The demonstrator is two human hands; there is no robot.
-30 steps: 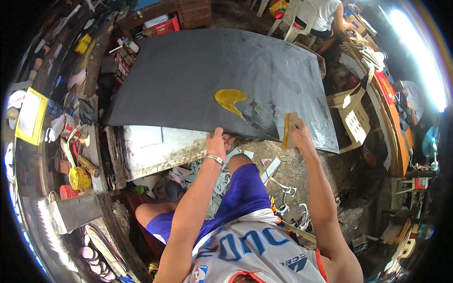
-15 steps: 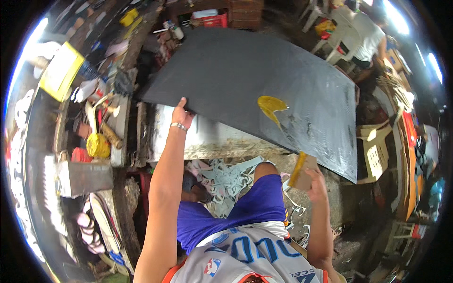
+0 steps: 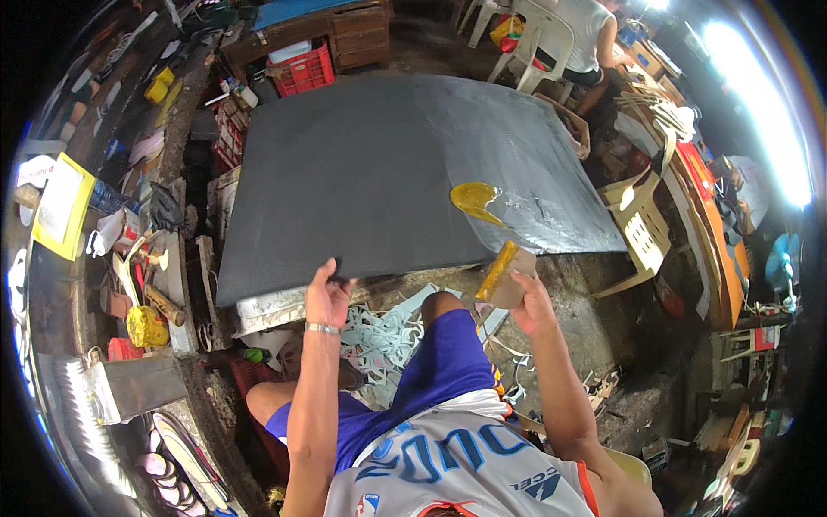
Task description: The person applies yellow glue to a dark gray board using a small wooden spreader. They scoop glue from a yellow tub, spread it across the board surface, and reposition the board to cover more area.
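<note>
Head view: L hand (image 3: 326, 297) grips near edge of the dark sheet (image 3: 388, 172), thumb on top. R hand (image 3: 527, 302) closed on a spreader (image 3: 502, 271), yellow-smeared, just off sheet's near-right edge. Yellow glue patch (image 3: 475, 200) on sheet, right of centre. Sheet lies across a surface (image 3: 276, 306), overhanging it.

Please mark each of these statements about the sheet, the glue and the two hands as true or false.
1. The left hand grips the near edge of the dark sheet. True.
2. The right hand is empty. False: it holds a flat spreader smeared with yellow.
3. A yellow glue patch lies on the sheet. True.
4. The spreader rests in the glue patch. False: it is off the sheet's near edge.
5. A red crate stands beyond the sheet. True.
</note>
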